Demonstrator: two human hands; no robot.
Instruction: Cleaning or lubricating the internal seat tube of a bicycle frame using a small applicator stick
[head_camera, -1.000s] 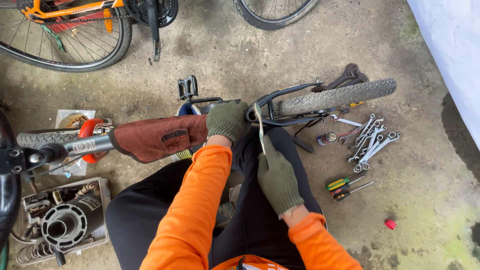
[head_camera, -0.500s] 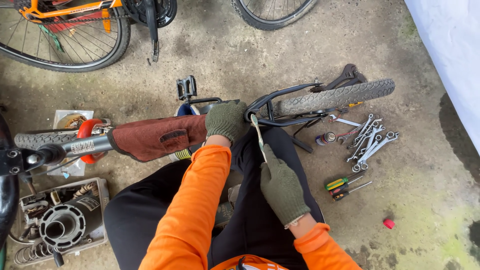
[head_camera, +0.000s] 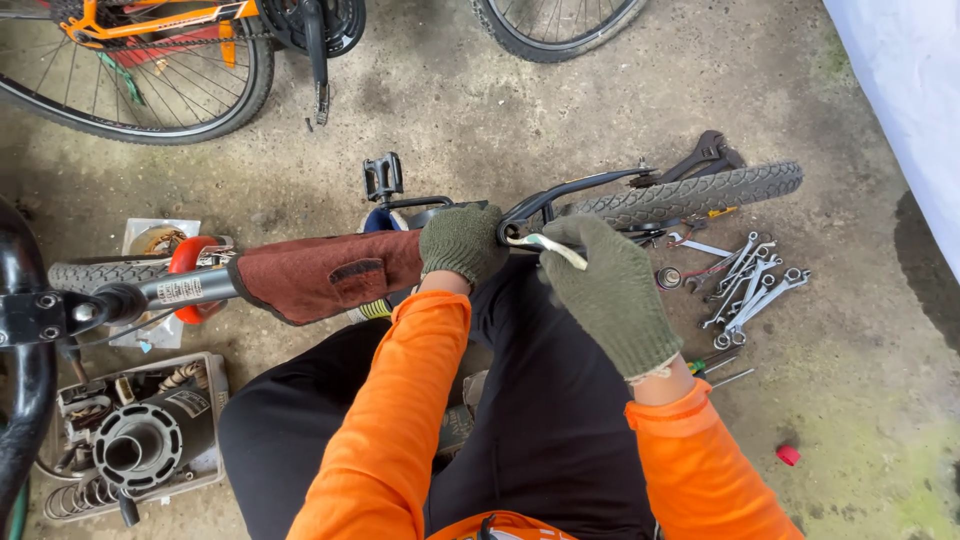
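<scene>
Head view. The floor (head_camera: 560, 110) is rough grey concrete, stained and damp, with green growth at lower right. A white sheet (head_camera: 905, 90) hangs at the upper right edge.

At frame centre, the left hand (head_camera: 460, 243), in an olive knit glove, is closed around the black bicycle frame tube (head_camera: 575, 190) beside a reddish-brown padded cover (head_camera: 325, 275). The right hand (head_camera: 612, 295), gloved alike, pinches a pale flat tool (head_camera: 548, 246) with its tip touching the frame joint.

A small knobby tyre (head_camera: 690, 195) lies at centre right. Below it, loose steel spanners (head_camera: 750, 285) are scattered on the floor. An orange bicycle (head_camera: 150, 30) stands at upper left. A tray of dark metal parts (head_camera: 135, 435) sits at lower left.
</scene>
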